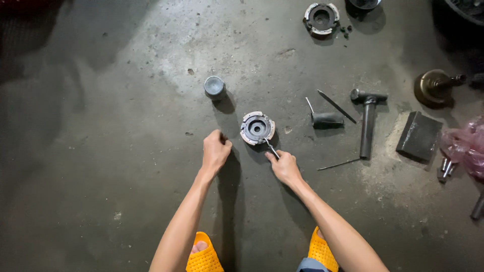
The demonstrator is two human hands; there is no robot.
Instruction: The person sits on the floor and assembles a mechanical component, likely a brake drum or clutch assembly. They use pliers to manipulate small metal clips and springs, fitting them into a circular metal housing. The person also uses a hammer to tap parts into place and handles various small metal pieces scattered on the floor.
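Pinching a thin metal pick (271,148) between thumb and fingers, my right hand (285,166) sits just below and to the right of the round clutch assembly (257,128), with the tip of the pick touching that part's lower edge. My left hand (216,151) lies just to the left of the assembly, fingers curled into a loose fist with the knuckles on the concrete floor (101,151); I cannot tell whether anything is inside it. The assembly lies flat, apart from the left hand, its shoes and centre bore facing up, and it looks whole, so I judge the work on it is at an early stage, with the pick only now at its rim. Up and to the left of the assembly stands a small grey cylinder (215,86). To its right lie a dark short tube (326,119), a thin rod (336,106), a hammer (368,118) and a dark block (419,136). Farther up from it rests a second clutch assembly (321,18), well apart.
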